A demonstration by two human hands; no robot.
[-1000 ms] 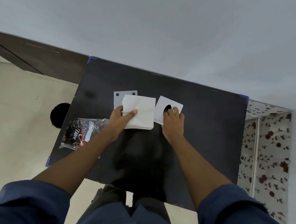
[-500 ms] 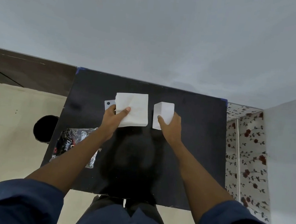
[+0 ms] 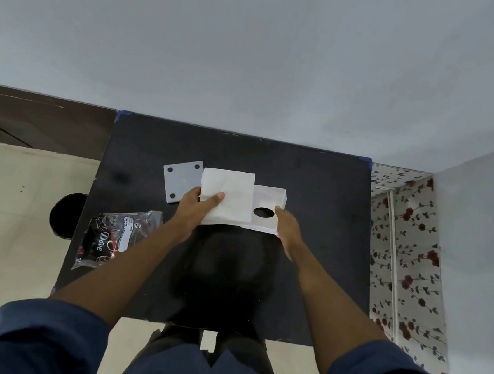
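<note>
A stack of white paper napkins (image 3: 229, 195) is held by my left hand (image 3: 192, 211), thumb on top and fingers underneath, over the middle of the black table (image 3: 313, 209). Just right of it is a white box (image 3: 270, 197) with an oval hole in its near face. My right hand (image 3: 287, 229) grips that box at its near right corner. The napkin stack overlaps the box's left part. A grey square plate (image 3: 180, 181) with dark round pads at its corners lies flat to the left, partly under my left hand.
A dark plastic wrapper printed "Dove" (image 3: 112, 238) lies at the table's left edge. A black round object (image 3: 66, 215) stands on the pale floor to the left. A floral-patterned surface (image 3: 407, 249) runs along the right. A grey wall rises behind the table.
The box has been turned in my right hand, so its holed face shows again. My left hand has brought the napkin stack rightwards against the box, uncovering more of the grey plate.
</note>
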